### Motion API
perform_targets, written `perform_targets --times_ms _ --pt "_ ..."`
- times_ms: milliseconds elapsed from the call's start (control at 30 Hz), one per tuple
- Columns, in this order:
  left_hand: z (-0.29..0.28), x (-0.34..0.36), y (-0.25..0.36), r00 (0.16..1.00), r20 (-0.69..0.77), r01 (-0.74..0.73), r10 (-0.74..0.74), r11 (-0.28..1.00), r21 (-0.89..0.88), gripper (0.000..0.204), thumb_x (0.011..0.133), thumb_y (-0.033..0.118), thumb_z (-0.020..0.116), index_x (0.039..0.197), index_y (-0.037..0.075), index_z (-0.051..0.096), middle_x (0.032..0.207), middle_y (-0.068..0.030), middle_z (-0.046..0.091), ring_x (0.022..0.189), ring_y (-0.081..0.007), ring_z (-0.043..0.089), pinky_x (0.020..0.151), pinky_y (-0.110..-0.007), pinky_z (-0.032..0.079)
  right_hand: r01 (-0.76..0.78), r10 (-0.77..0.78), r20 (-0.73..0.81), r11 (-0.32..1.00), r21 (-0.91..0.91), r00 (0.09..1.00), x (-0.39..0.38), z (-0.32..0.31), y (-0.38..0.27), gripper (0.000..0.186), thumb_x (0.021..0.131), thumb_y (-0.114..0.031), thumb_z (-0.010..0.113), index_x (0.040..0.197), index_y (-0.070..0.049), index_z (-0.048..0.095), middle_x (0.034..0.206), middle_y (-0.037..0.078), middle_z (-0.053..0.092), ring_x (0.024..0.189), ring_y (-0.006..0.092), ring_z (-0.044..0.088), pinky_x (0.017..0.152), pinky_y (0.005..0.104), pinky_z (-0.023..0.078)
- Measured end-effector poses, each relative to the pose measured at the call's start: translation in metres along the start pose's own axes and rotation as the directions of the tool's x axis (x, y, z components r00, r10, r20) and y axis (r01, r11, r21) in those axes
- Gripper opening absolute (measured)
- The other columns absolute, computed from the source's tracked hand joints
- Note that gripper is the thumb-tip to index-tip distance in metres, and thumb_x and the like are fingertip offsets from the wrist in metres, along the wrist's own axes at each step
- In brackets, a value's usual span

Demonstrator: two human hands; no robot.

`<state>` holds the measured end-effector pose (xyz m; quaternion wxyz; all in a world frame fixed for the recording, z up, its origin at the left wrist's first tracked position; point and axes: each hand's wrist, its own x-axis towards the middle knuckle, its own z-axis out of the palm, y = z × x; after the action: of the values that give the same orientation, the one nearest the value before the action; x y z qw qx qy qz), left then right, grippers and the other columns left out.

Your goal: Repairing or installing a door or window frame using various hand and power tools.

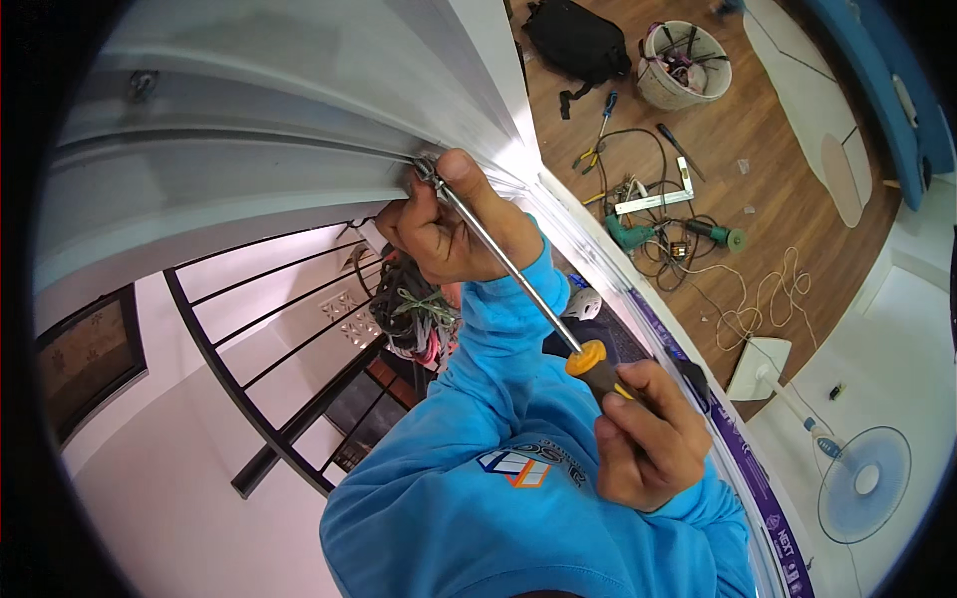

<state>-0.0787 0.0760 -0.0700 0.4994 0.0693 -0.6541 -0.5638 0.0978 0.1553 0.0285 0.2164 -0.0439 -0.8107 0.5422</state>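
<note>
A long screwdriver [510, 269] slants up and to the left, its steel shaft ending at the grooved white frame [299, 149]. My right hand [653, 439] is closed around its black and yellow handle [598, 371]. At the far end, thumb and fingers of my left hand [464, 224] pinch a small shiny metal piece [427, 169] by the screwdriver's tip, right at the frame's groove. Whether that piece is a screw or another fitting is too small to tell. Both forearms wear blue sleeves.
Beyond the frame track [608, 254], on the wood floor, lie a black bag [578, 40], a white basket [686, 95], a metal square [653, 199], a green power tool [630, 234], pliers and cords. A fan [865, 480] stands at right. Black railing bars [244, 399] run at left.
</note>
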Motion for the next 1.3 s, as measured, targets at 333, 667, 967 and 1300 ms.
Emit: perform_targets --times_ms 333,667,967,1300 --pt "0.007 0.001 -0.011 0.990 -0.105 -0.094 0.090 0.995 -0.025 0.036 0.075 0.022 0.080 0.081 -0.005 0.057 0.078 -0.0102 0.052 0.073 -0.0179 0.055 0.062 -0.030 0.049 -0.682 0.702 0.361 0.240 0.691 0.613 0.006 -0.014 0.002 0.035 0.089 -0.022 0.062 0.110 0.004 0.056 0.085 0.015 0.065 0.060 0.0118 0.060 0.039 0.0180 0.037" --pt "-0.007 0.015 0.003 0.987 0.029 -0.159 0.158 0.985 0.060 0.041 0.078 0.031 0.076 0.085 -0.007 0.062 0.080 -0.0135 0.052 0.070 -0.0211 0.054 0.060 -0.033 0.046 -0.598 0.583 0.237 0.567 0.567 0.777 -0.007 -0.008 0.028 0.032 0.085 -0.017 0.066 0.110 0.002 0.059 0.093 0.011 0.065 0.067 0.0088 0.059 0.048 0.0195 0.040" --pt "-0.005 0.010 0.002 0.992 0.067 -0.113 0.105 0.984 0.136 0.029 0.076 0.020 0.078 0.089 -0.002 0.064 0.080 -0.0105 0.050 0.077 -0.0190 0.050 0.062 -0.030 0.045 -0.550 0.533 0.185 0.686 0.477 0.826 0.007 -0.016 0.017 0.024 0.089 -0.014 0.059 0.106 0.003 0.062 0.097 0.012 0.065 0.067 0.0129 0.061 0.058 0.0230 0.047" --pt "0.005 0.007 0.006 0.993 -0.087 -0.072 0.084 0.988 0.136 0.043 0.079 0.036 0.074 0.080 -0.006 0.064 0.077 -0.0112 0.052 0.072 -0.0200 0.054 0.060 -0.033 0.045 -0.685 0.635 0.611 -0.170 0.708 0.473 0.001 -0.021 0.009 0.037 0.085 -0.013 0.060 0.118 0.002 0.052 0.105 0.016 0.060 0.090 0.0227 0.063 0.073 0.0284 0.053"
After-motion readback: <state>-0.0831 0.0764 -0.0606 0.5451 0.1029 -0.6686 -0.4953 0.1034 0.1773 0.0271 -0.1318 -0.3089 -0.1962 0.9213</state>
